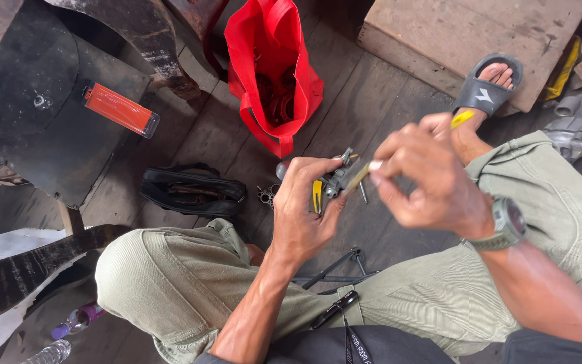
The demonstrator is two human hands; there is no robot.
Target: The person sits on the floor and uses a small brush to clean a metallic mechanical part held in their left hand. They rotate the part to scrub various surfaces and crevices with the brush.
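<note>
Clenching a metal part (333, 180) and brush (372, 168), both hands work near a red bag (274, 61) of rusty rings.

Dull grey metal is seen on the small part (332, 183), with a glossy yellow plastic piece. Floor planks (365, 101) are dark, worn, rough wood. Red bag (274, 64) is made of matt non-woven cloth. Trousers (170, 283) are matt olive ribbed cloth. Sandal (488, 87) is matt black rubber.
</note>
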